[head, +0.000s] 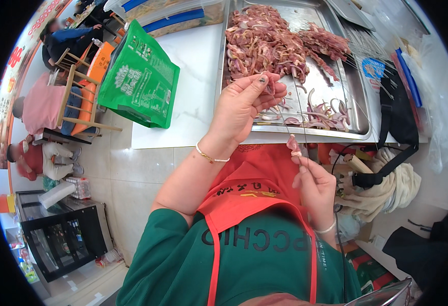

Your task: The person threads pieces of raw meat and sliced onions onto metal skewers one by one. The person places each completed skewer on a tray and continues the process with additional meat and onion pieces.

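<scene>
My left hand (249, 97) is raised over the near edge of a steel tray (356, 128), pinching a slice of raw meat (270, 85) between thumb and fingers. A thin metal skewer (283, 114) runs from that slice down to my right hand (315, 183), which grips its lower end in front of the red apron (254, 172). Low on this skewer, just above my right fingers, sits another meat piece (293, 146). A second thin skewer (299, 103) also reaches my right hand. Behind my left hand lies a heap of sliced raw meat with onion (262, 42).
Loaded meat skewers (325, 44) rest at the tray's right, sliced onion (329, 114) nearer. Bare metal skewers (365, 42) and a black strapped bag (398, 107) lie further right. A green pouch (142, 76) stands left on the white table (193, 49). Seated people are beyond, left.
</scene>
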The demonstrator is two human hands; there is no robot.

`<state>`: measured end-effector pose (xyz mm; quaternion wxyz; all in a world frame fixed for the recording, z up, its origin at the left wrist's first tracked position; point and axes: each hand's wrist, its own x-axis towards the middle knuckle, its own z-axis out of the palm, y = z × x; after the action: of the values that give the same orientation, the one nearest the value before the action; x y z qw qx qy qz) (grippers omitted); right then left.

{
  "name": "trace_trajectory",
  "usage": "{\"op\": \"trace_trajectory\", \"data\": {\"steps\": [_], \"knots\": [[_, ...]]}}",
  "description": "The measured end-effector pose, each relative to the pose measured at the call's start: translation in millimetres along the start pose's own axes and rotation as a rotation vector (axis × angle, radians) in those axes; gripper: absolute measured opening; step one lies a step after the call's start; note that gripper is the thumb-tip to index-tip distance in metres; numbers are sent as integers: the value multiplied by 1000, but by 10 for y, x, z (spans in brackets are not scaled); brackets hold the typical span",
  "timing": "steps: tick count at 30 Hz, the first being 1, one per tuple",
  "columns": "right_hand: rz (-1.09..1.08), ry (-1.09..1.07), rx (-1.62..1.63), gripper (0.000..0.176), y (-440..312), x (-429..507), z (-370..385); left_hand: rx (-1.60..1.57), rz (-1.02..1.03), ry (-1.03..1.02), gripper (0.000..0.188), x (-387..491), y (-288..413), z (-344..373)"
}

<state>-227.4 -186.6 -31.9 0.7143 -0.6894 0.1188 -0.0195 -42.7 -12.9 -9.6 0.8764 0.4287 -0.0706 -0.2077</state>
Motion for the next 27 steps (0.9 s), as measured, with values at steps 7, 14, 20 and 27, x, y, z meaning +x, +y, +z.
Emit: {"op": "trace_trajectory", "data": {"steps": [7, 14, 20, 27], "knots": [[-94, -26, 13, 30, 105, 23, 42, -185, -53, 26, 33, -59, -20, 52], [-191, -5, -2, 32, 213, 80, 139, -270, -39, 74, 30, -138, -100, 164], [-215, 2, -54, 32, 177, 68, 96, -175, -24, 37, 40, -154, -52, 182], [-160, 7, -21, 31, 124, 22, 82, -199, -11, 73, 42, -71, 72, 98]]}}
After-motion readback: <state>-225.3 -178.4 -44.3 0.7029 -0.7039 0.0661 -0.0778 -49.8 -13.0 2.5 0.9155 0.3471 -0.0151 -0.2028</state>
